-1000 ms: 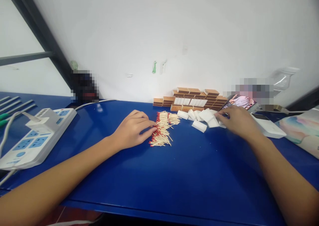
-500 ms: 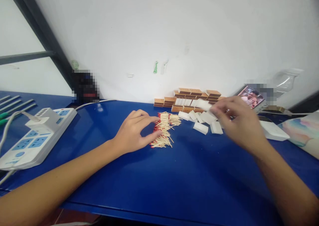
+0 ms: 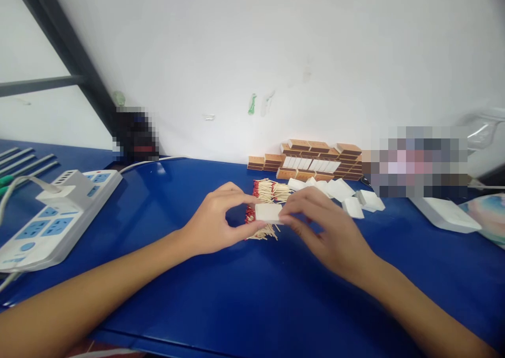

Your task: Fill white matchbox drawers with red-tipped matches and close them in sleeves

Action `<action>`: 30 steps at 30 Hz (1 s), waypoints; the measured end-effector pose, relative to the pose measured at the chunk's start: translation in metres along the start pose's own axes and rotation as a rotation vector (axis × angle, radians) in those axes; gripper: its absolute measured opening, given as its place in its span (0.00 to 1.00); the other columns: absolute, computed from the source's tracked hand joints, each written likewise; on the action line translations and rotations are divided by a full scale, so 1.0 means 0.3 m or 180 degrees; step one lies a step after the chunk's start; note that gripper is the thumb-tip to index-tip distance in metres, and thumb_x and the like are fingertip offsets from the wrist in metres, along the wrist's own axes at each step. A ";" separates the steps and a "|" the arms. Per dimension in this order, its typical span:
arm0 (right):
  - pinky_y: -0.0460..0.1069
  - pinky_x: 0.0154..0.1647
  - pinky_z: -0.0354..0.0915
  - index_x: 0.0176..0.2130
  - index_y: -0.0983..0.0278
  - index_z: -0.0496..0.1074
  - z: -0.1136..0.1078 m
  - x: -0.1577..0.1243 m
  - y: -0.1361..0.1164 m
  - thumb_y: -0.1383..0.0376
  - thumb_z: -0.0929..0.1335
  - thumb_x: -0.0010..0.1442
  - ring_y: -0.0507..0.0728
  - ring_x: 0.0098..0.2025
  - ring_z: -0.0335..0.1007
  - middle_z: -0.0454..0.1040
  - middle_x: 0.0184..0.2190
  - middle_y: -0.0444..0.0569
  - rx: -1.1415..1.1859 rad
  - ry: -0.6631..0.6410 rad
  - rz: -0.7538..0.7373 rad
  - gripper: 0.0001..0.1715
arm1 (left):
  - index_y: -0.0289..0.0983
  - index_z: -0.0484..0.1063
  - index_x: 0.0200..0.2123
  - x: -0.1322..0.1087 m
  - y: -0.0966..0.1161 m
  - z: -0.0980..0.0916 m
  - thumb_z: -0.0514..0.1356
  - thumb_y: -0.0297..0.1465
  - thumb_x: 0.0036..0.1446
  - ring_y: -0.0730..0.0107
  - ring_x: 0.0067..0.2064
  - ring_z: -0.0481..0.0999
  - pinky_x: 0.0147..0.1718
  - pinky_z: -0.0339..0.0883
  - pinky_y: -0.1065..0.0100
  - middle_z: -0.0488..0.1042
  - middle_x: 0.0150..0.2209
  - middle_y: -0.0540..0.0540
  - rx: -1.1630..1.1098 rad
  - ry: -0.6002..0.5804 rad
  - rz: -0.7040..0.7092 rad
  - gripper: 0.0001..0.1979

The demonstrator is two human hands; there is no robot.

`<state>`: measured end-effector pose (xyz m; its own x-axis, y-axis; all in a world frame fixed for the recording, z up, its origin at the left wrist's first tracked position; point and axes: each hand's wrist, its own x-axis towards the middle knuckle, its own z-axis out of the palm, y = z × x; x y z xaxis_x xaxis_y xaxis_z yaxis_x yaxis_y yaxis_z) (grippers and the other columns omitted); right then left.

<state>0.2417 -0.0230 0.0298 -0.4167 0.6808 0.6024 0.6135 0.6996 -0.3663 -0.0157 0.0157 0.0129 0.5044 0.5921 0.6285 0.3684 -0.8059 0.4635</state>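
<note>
A small white matchbox tray (image 3: 269,212) is held between both hands, above a pile of red-tipped matches (image 3: 272,190). My left hand (image 3: 215,218) pinches its left end between thumb and fingers. At the right end, the thumb and fingers of my right hand (image 3: 331,231) are closed on it. The tray and my right hand cover part of the pile. Several more white trays (image 3: 341,189) lie loosely to the right of the matches. Behind them, matchbox sleeves (image 3: 310,146) are stacked against the wall, with a row of white pieces (image 3: 311,164) set among them.
On the left lies a white power strip (image 3: 59,226) with a plug and cable, and metal rods (image 3: 27,163) behind it. A white box-like object (image 3: 450,215) and a pastel-coloured item (image 3: 487,216) sit at the right. The blue table (image 3: 221,305) runs up to a pale wall.
My right hand has come left and down from the loose trays, bringing a white tray over the matches. The left hand's fingers have closed on its other end. The view has shifted slightly.
</note>
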 end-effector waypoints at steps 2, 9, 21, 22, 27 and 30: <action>0.54 0.34 0.70 0.47 0.54 0.75 -0.016 0.030 0.051 0.60 0.67 0.72 0.58 0.35 0.72 0.77 0.38 0.49 -0.0139 0.0079 0.0318 0.06 | 0.39 0.81 0.50 -0.002 -0.007 0.004 0.72 0.37 0.59 0.62 0.41 0.77 0.41 0.75 0.59 0.82 0.38 0.44 0.0113 0.0027 0.0074 0.17; 0.60 0.51 0.70 0.47 0.60 0.80 -0.002 0.143 0.294 0.56 0.68 0.70 0.64 0.49 0.75 0.81 0.46 0.54 -0.0846 -0.0992 0.0404 0.14 | 0.37 0.79 0.50 -0.001 -0.030 -0.001 0.70 0.38 0.61 0.62 0.42 0.76 0.43 0.75 0.57 0.82 0.38 0.44 0.0385 0.0139 0.0350 0.16; 0.56 0.45 0.70 0.40 0.59 0.81 0.047 0.180 0.269 0.62 0.66 0.72 0.63 0.46 0.74 0.81 0.41 0.53 -0.1500 -0.1607 -0.0122 0.14 | 0.37 0.78 0.49 -0.003 -0.046 -0.008 0.66 0.41 0.65 0.60 0.44 0.77 0.44 0.72 0.56 0.84 0.42 0.43 0.0648 0.0138 0.0578 0.16; 0.55 0.43 0.69 0.39 0.60 0.81 0.047 0.177 0.264 0.62 0.66 0.72 0.62 0.45 0.74 0.80 0.40 0.53 -0.1607 -0.1633 -0.0143 0.14 | 0.37 0.77 0.50 -0.003 -0.046 -0.009 0.66 0.40 0.65 0.60 0.44 0.77 0.44 0.72 0.56 0.84 0.42 0.43 0.0655 0.0141 0.0585 0.15; 0.54 0.41 0.66 0.33 0.63 0.80 0.042 0.153 0.236 0.63 0.67 0.72 0.64 0.44 0.73 0.78 0.35 0.55 -0.1899 -0.1688 -0.0161 0.16 | 0.36 0.78 0.49 -0.005 -0.046 -0.007 0.67 0.40 0.65 0.60 0.44 0.77 0.43 0.71 0.57 0.83 0.41 0.43 0.0676 0.0123 0.0591 0.16; 0.53 0.40 0.65 0.34 0.63 0.80 0.035 0.137 0.218 0.65 0.65 0.72 0.62 0.42 0.73 0.78 0.35 0.55 -0.2007 -0.1733 -0.0187 0.17 | 0.36 0.78 0.50 -0.007 -0.046 -0.006 0.67 0.41 0.64 0.60 0.44 0.77 0.44 0.71 0.57 0.83 0.40 0.44 0.0703 0.0103 0.0564 0.16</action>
<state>0.2576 0.0530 0.0230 -0.6264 0.7699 0.1220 0.7737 0.5949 0.2181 -0.0233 0.0255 0.0065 0.5522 0.4390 0.7088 0.4397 -0.8756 0.1997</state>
